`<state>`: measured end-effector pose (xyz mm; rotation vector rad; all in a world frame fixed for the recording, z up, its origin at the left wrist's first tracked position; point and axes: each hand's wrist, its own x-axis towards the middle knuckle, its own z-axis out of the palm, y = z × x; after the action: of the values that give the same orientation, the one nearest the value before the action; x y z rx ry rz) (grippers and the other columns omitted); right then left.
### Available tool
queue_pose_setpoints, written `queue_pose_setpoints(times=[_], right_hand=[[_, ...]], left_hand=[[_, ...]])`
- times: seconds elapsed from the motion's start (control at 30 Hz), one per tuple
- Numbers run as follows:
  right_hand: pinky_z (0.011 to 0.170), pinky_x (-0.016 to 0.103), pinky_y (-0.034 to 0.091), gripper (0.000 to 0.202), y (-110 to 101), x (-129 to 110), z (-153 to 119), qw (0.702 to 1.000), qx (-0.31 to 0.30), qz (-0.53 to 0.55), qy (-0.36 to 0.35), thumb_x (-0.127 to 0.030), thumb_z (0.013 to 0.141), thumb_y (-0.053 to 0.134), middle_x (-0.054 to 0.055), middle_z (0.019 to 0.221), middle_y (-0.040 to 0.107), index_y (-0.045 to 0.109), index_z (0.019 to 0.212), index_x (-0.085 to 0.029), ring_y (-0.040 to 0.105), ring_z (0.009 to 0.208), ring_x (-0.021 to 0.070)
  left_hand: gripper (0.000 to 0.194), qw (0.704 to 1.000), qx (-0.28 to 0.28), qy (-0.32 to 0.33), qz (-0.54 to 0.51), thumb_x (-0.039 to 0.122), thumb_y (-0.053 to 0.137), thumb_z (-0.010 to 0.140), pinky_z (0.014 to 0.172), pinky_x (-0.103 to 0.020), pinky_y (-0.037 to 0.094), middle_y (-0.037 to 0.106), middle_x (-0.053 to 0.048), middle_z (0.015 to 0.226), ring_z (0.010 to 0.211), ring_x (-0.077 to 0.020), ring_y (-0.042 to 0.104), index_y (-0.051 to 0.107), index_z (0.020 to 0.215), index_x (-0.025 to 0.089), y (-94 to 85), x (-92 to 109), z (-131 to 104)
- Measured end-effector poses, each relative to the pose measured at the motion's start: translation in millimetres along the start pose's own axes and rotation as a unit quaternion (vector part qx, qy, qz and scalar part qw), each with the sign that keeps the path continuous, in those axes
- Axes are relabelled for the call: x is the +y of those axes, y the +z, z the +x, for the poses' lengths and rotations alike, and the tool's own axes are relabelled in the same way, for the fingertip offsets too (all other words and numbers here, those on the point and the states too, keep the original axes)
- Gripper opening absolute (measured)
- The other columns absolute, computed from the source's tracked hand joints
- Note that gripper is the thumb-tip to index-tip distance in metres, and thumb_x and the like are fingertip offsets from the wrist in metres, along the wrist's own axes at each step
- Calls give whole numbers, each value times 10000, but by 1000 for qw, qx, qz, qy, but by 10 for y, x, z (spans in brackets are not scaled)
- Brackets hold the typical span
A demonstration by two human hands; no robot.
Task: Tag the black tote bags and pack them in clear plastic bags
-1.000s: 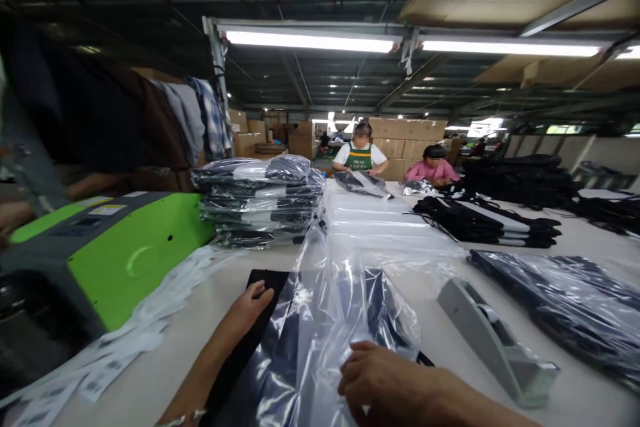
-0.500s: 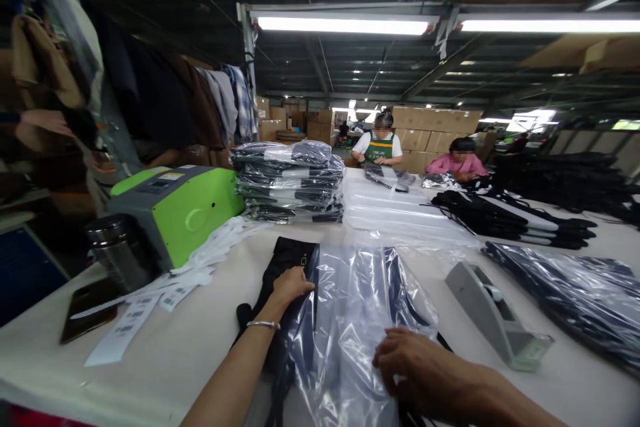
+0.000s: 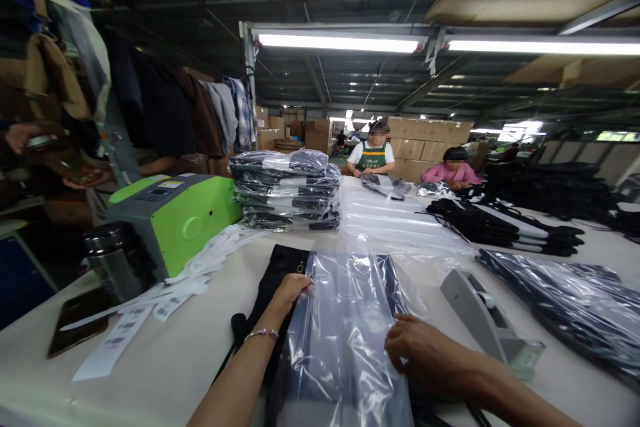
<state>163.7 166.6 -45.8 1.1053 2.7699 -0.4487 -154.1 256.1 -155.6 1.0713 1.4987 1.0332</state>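
A clear plastic bag (image 3: 350,340) lies in front of me, with dark fabric showing through it and at its sides. My left hand (image 3: 295,288) pinches the bag's left edge, beside a black garment (image 3: 280,267) with small gold lettering. On the bag's right edge rests my right hand (image 3: 413,347), its fingers curled in against the plastic. To the right of that hand stands a grey tape dispenser (image 3: 483,313).
Behind the bag are a stack of bagged items (image 3: 285,190) and flat plastic sheets (image 3: 395,217). A green machine (image 3: 195,220), label strips (image 3: 113,343), a flask (image 3: 113,263) and a phone (image 3: 80,320) are at left. Two people sit or stand across the table.
The plastic over the dark fabric is spread flatter and wider. My right hand has moved slightly right and up; my left hand has shifted a little left. The view has tilted slightly.
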Motion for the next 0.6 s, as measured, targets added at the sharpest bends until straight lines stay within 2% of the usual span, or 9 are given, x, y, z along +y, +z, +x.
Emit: queue_pose_setpoints(times=[0.1, 0.17, 0.23, 0.3, 0.37, 0.4, 0.47, 0.53, 0.6], right_hand=[[1148, 448, 269, 324, -165, 225, 4, 995, 19, -78, 58, 14, 699, 522, 79, 939, 743, 734, 813, -204, 672, 982, 241], [1124, 467, 297, 348, -308, 296, -1, 985, 69, -116, 111, 28, 717, 506, 111, 976, 742, 743, 861, -184, 662, 1022, 268], [1057, 439, 372, 322, -400, 257, 33, 976, 143, -85, 142, -23, 784, 526, 119, 1025, 741, 749, 947, -188, 659, 1034, 275], [953, 369, 446, 239, -389, 142, 147, 962, 224, 41, 151, -180, 842, 619, 94, 1066, 743, 745, 1042, -213, 666, 1013, 259], [840, 302, 484, 347, -275, 13, 329, 922, 275, 221, 158, -332, 780, 742, 67, 1068, 747, 734, 1108, -217, 673, 965, 232], [784, 281, 490, 417, -191, -41, 426, 897, 280, 305, 158, -368, 735, 780, 56, 1048, 748, 730, 1117, -207, 674, 926, 220], [708, 258, 483, 378, -6, -112, 588, 848, 261, 444, 126, -399, 693, 793, 29, 923, 748, 755, 1000, -182, 668, 822, 192], [674, 247, 471, 269, 168, -130, 678, 809, 234, 533, 79, -383, 661, 792, -5, 783, 724, 763, 830, -176, 644, 714, 156], [618, 236, 455, 207, 306, -107, 710, 779, 225, 581, 79, -337, 608, 796, -26, 677, 690, 756, 733, -177, 601, 604, 123]], left_hand=[[483, 999, 6, 38, -34, 593, 771, 629, 456, -220, 297, 570, 14, 541, 467, -91, 476, 596, 644, 142, 16, 72, -79], [545, 996, 6, 69, -50, 663, 769, 561, 462, -217, 308, 553, 23, 528, 478, -98, 485, 540, 617, 172, 81, 125, -149], [612, 994, -2, 87, -66, 737, 753, 519, 439, -213, 280, 500, 52, 490, 437, -85, 430, 463, 599, 204, 229, 151, -208], [653, 990, -22, 92, -102, 780, 740, 519, 414, -206, 224, 423, 85, 442, 387, -61, 336, 403, 589, 224, 463, 143, -262], [656, 984, -59, 87, -143, 792, 740, 528, 398, -206, 183, 370, 102, 404, 357, -52, 278, 411, 590, 227, 734, 119, -341], [651, 980, -83, 82, -159, 795, 743, 520, 391, -210, 172, 353, 104, 389, 345, -53, 261, 437, 591, 225, 859, 109, -393], [640, 973, -135, 79, -169, 798, 749, 509, 383, -220, 179, 351, 97, 378, 336, -59, 252, 502, 600, 214, 1041, 110, -514], [638, 969, -166, 88, -160, 817, 714, 558, 388, -229, 202, 379, 75, 389, 351, -72, 278, 555, 609, 201, 1116, 139, -627], [679, 974, -162, 91, -132, 876, 624, 615, 395, -241, 213, 386, 51, 395, 371, -92, 306, 550, 570, 203, 1116, 183, -699]])
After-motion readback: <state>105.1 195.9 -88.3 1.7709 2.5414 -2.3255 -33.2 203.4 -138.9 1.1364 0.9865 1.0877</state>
